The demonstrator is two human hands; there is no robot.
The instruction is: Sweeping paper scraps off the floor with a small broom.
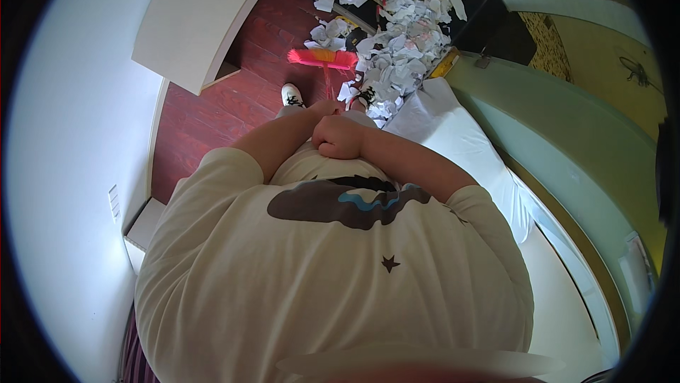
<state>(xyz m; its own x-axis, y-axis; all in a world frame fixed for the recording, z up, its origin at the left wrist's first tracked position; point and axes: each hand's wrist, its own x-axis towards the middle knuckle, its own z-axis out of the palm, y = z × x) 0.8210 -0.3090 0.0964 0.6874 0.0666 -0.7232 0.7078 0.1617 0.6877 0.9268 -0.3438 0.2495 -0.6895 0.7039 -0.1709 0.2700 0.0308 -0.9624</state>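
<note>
A broom [322,58] with pink and orange bristles rests on the dark red wood floor just ahead of my feet. Its thin red handle runs back towards me, between my two shoes, into my left hand [325,108]. Closer to my belly, my right hand [340,137] is curled in a fist in line with the handle; the part inside it is hidden. To the right of the bristles lies a large heap of torn and crumpled white paper [406,43]. A smaller clump of paper [329,33] lies just beyond the broom head.
A pale cabinet panel [196,16] juts in at the upper left, beside the white wall [74,117]. White sheeting [441,117] and a curved greenish panel [552,133] bound the right side. My white shoe [292,95] stands left of the handle; the other touches scraps.
</note>
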